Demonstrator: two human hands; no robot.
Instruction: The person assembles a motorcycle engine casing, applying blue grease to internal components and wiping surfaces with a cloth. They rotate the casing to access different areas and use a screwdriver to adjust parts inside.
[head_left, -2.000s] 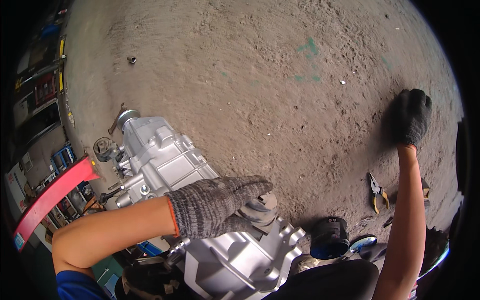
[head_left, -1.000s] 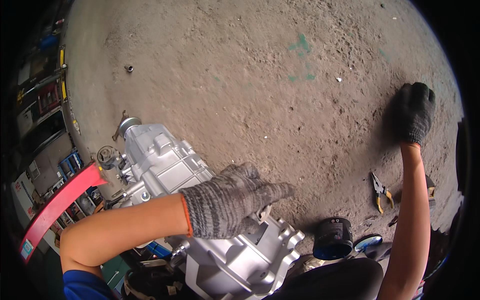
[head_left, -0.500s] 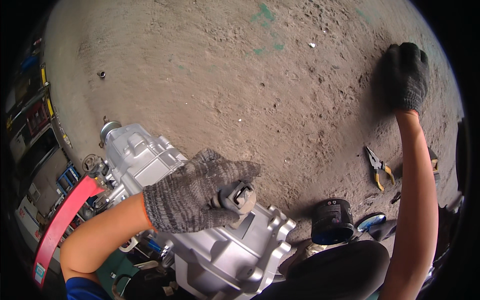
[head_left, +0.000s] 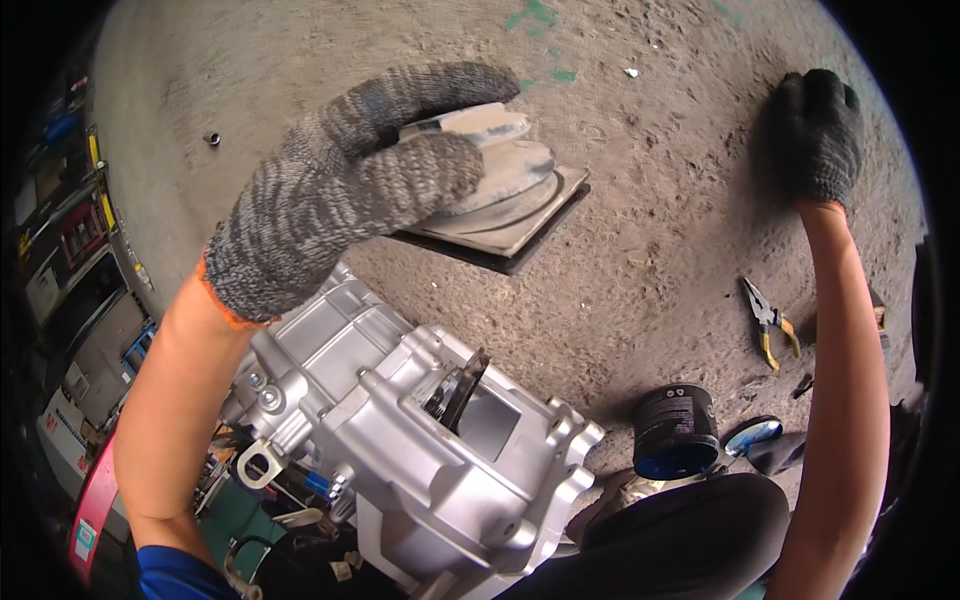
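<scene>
Beige ribbed boot [head_left: 515, 175], judged light, pliable and best taken by its folds, was gripped in the half-closed left hand [head_left: 335, 185], beyond the gearbox housing's [head_left: 390, 440] right edge; right hand [head_left: 822, 135] rested on the floor [head_left: 620, 200], grip indeterminable.

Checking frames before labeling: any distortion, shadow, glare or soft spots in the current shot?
Head view: red bar looks bowed near the black fisheye rim; head view: dark shadow on the floor just left of the right hand; head view: pale sheen on the silver housing, details readable; head view: pliers show clear outlines.
</scene>
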